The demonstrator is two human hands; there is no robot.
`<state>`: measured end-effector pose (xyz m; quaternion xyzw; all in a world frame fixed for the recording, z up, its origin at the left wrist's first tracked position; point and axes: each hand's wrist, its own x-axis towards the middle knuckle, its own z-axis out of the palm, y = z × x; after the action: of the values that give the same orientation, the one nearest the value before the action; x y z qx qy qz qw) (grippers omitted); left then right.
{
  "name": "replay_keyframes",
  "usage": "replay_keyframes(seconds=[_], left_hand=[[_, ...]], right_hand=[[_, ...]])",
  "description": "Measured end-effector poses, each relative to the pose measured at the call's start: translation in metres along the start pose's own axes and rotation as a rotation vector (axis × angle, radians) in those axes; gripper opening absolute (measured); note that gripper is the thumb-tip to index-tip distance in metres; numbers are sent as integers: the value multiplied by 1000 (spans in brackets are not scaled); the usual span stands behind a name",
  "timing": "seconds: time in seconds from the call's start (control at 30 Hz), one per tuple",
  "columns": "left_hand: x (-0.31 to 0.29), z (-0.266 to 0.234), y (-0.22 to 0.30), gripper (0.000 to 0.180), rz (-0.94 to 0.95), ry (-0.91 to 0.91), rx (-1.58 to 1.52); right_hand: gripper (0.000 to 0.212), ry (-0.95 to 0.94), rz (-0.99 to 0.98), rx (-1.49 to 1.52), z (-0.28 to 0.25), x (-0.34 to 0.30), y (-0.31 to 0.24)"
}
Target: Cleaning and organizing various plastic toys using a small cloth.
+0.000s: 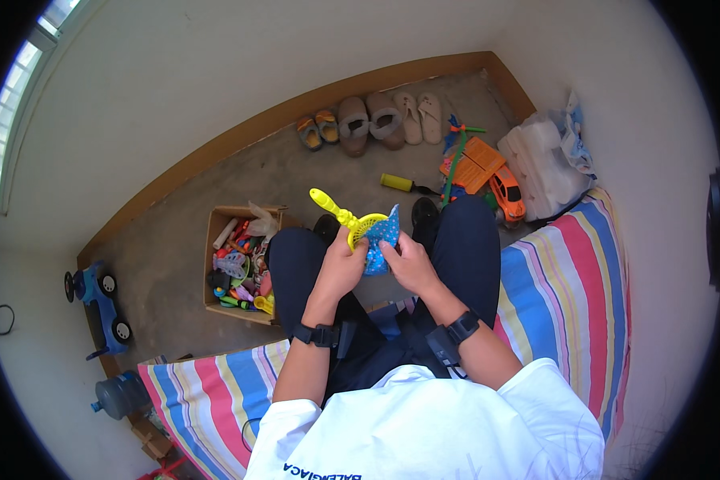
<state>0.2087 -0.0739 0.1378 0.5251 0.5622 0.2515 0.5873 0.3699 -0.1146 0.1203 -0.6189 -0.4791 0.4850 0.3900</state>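
Held up between my knees is a yellow toy strainer [336, 208], its handle tilted up to the left and its round basket full of small holes. My left hand [345, 262] is closed on the basket's near side. A blue cloth with light dots [384, 232] lies against the basket's right side and hangs below it. My right hand [410, 265] pinches the cloth, thumb toward the strainer. Some fingers of both hands are hidden behind the cloth and basket.
A cardboard box [210, 276] of mixed toys stands left of my legs. Slippers [386, 120] line the far wall. An orange toy car [506, 194], a yellow pump [396, 182] and a clear plastic bag [536, 164] lie right. A blue ride-on toy [104, 312] stands far left.
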Motion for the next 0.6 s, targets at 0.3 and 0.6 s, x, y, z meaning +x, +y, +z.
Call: replay_keyframes(seconds=[0.3,0.6], left_hand=[[-1,3,-8,25,257,-12,221],[1,3,-8,27,161,-52,197]], right_hand=[[36,105,-31,-129,8,3,22],[30,177,-44,-201,4,2,4]])
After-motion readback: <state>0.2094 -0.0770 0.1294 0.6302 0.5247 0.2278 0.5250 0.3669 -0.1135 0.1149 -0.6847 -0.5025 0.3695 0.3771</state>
